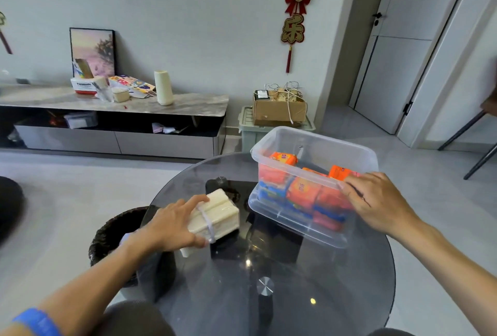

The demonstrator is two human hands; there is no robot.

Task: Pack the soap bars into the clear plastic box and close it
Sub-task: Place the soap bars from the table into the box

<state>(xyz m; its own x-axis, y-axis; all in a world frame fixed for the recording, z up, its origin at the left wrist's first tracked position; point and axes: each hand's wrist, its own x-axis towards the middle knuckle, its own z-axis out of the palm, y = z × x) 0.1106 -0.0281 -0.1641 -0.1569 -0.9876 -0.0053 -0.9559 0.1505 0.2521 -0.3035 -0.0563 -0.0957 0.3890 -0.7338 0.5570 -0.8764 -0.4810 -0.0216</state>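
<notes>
A clear plastic box stands open on the round glass table, with no lid in view. Inside it lie several wrapped soap bars in orange and blue packets, stacked in layers. My right hand grips the box's near right rim. Left of the box, a bundle of white soap bars tied with a white band rests on the table. My left hand is closed around the bundle's left end.
A dark woven bin stands under the table's left edge. Beyond the table are a green crate bearing a cardboard box, a low TV cabinet and dark chair legs at the right.
</notes>
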